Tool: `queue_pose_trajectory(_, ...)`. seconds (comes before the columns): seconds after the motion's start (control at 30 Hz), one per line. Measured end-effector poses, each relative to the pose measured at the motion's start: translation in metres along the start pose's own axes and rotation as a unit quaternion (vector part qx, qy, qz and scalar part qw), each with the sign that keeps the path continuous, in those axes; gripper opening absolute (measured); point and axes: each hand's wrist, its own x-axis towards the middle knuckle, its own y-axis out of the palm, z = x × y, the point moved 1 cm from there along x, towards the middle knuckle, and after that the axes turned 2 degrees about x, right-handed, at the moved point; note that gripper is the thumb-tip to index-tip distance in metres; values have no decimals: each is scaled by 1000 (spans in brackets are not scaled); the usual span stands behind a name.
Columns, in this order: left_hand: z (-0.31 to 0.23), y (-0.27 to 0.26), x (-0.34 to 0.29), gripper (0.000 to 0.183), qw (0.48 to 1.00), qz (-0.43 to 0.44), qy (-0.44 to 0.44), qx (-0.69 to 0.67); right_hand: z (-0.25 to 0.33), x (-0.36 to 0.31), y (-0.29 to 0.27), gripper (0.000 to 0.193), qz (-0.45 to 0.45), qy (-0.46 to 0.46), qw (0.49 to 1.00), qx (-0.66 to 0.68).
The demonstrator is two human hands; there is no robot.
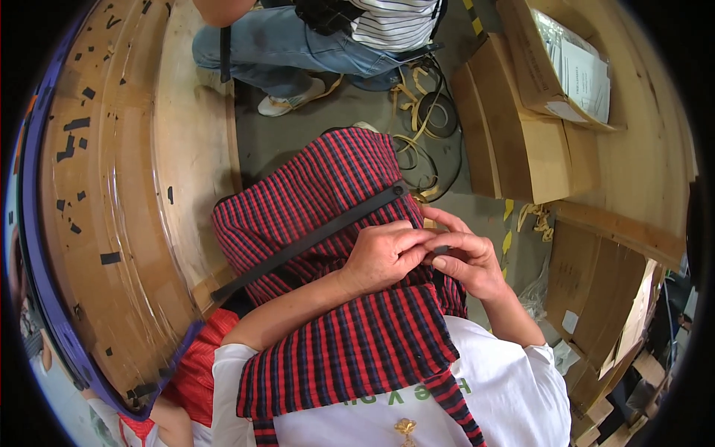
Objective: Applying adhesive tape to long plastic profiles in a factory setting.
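Head: 2 hands [383,257] [477,267] at 1 dark piece [442,250].

"What does the person wear on top?"
"A white T-shirt [510,372] with short sleeves [232,380] and green lettering [422,392] across the chest."
"And over it?"
"A striped apron [316,179], red and black with bluish lines. Its broad bib [350,354] has straps [458,408] of the same cloth."
"Anything shiny?"
"A small gold-coloured ornament [405,427] near the neck; printed or hanging, I can't tell."
"Hands?"
"Left hand [383,255] and right hand [473,264] are both bare."
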Motion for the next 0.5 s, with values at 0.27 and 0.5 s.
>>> queue_pose_trajectory(0.27,6,6,-13,9,996,17,47,73,-5,-7,3,21,32,-12,998,50)
queue_pose_trajectory(0.5,0,-1,-12,20,996,-9,57,74,3,-6,6,28,21,20,995,97)
